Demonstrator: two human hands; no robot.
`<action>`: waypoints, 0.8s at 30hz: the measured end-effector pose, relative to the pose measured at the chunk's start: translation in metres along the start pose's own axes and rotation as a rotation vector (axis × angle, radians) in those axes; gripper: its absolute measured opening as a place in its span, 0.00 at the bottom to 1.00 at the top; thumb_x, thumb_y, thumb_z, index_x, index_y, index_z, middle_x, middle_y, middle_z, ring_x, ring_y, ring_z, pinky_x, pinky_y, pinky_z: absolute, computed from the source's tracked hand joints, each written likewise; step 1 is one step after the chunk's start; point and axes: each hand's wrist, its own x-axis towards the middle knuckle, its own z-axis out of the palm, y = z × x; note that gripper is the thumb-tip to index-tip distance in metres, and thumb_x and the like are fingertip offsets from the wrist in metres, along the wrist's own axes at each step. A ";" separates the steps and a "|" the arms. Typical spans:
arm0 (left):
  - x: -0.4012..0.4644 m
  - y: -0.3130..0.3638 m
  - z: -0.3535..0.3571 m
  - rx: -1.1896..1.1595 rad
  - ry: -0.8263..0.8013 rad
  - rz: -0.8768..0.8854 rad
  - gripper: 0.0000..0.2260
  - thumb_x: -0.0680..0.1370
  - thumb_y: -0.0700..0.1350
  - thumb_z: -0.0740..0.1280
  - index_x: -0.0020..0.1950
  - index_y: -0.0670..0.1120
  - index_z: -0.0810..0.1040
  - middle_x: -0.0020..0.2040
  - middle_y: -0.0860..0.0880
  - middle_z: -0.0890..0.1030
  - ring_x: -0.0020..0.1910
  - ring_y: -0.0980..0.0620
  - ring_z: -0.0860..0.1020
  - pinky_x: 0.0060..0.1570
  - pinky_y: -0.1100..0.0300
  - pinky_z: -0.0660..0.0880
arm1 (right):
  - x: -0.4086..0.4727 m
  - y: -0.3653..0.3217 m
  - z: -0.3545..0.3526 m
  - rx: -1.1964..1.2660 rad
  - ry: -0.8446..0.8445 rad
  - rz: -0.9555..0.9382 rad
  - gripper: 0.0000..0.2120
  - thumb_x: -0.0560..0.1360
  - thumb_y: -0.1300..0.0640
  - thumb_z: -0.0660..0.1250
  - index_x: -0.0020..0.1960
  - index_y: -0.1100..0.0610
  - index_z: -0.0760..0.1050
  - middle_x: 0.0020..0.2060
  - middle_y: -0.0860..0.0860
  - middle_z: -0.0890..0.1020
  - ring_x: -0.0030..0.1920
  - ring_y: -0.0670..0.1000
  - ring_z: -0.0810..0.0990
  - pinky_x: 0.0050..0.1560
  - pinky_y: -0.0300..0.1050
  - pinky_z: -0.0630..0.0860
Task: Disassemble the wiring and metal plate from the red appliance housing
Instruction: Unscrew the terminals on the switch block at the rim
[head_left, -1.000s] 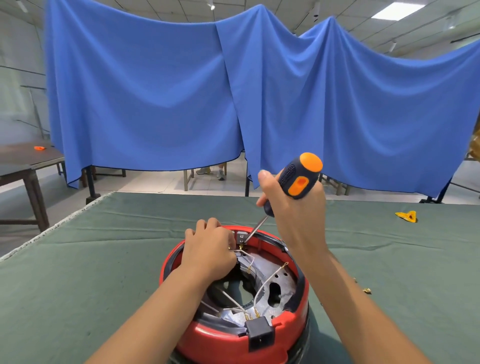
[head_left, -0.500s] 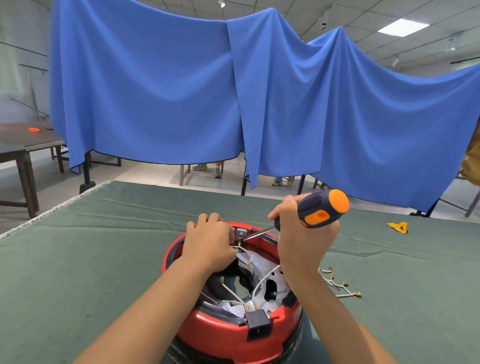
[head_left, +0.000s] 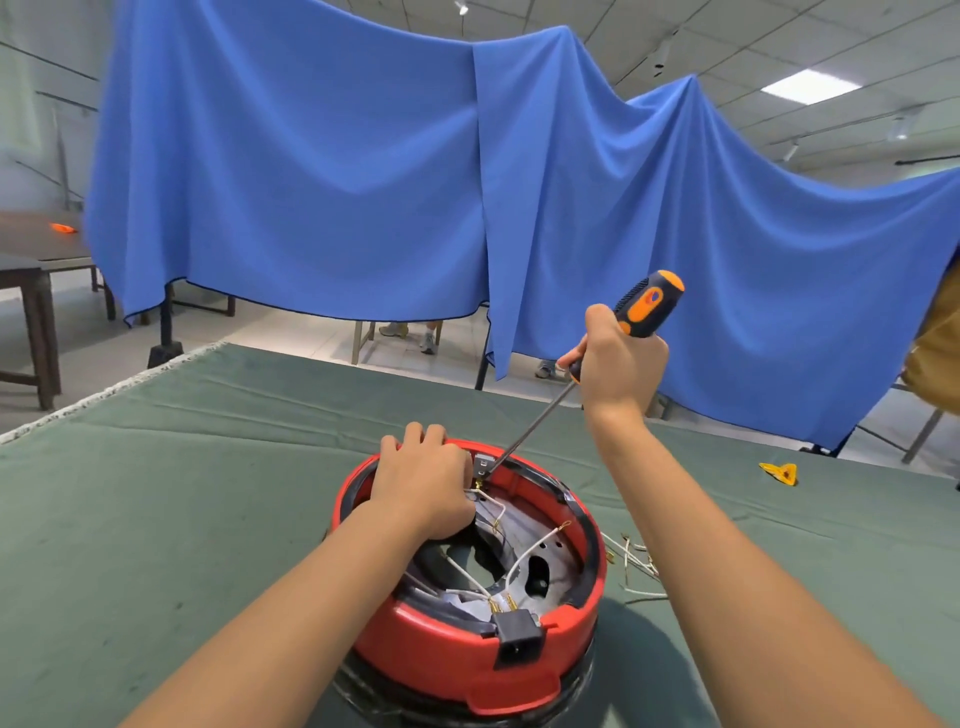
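Housing: the round red plastic appliance housing (head_left: 470, 644) sits open side up on the green cloth-covered table (head_left: 156, 519), near me and just right of centre.
My left hand: my left hand (head_left: 423, 486) rests on the housing's far left rim, fingers curled over the edge and gripping it.
My right hand: my right hand (head_left: 621, 364) is raised over the far right of the housing, fingers wrapped tight around the black-and-orange screwdriver (head_left: 641, 306).
Screwdriver tip: the steel shaft slants down and left to a small grey metal bracket (head_left: 482, 464) on the far rim, just beside my left fingers.
Inside: thin white wires (head_left: 524, 558) with brass terminals cross over the grey metal plate (head_left: 540, 566); a black plug socket (head_left: 517, 636) sits in the near wall.
Right of housing: loose white wires (head_left: 636, 569) lie on the cloth.
Far right: a small yellow plastic piece (head_left: 779, 473).
Behind: a hanging blue cloth (head_left: 363, 182).
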 end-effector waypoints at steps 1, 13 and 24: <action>0.000 0.000 0.000 0.002 0.002 0.002 0.13 0.71 0.47 0.64 0.55 0.54 0.78 0.62 0.49 0.70 0.63 0.46 0.64 0.61 0.50 0.60 | 0.008 0.002 0.003 -0.008 0.018 0.045 0.10 0.64 0.54 0.62 0.28 0.59 0.69 0.15 0.50 0.73 0.24 0.51 0.75 0.29 0.41 0.71; 0.000 -0.001 -0.001 -0.010 0.022 0.003 0.14 0.71 0.46 0.63 0.56 0.55 0.78 0.65 0.49 0.68 0.65 0.47 0.63 0.63 0.50 0.59 | 0.027 0.027 -0.012 0.074 0.231 0.252 0.09 0.64 0.55 0.63 0.26 0.57 0.69 0.15 0.50 0.73 0.19 0.48 0.72 0.22 0.36 0.65; 0.000 0.000 -0.002 -0.008 0.013 0.003 0.14 0.72 0.46 0.64 0.56 0.53 0.78 0.64 0.48 0.68 0.65 0.46 0.63 0.64 0.49 0.59 | -0.028 0.017 -0.032 0.140 0.143 -0.104 0.14 0.64 0.58 0.61 0.28 0.69 0.71 0.17 0.53 0.75 0.20 0.48 0.74 0.24 0.33 0.69</action>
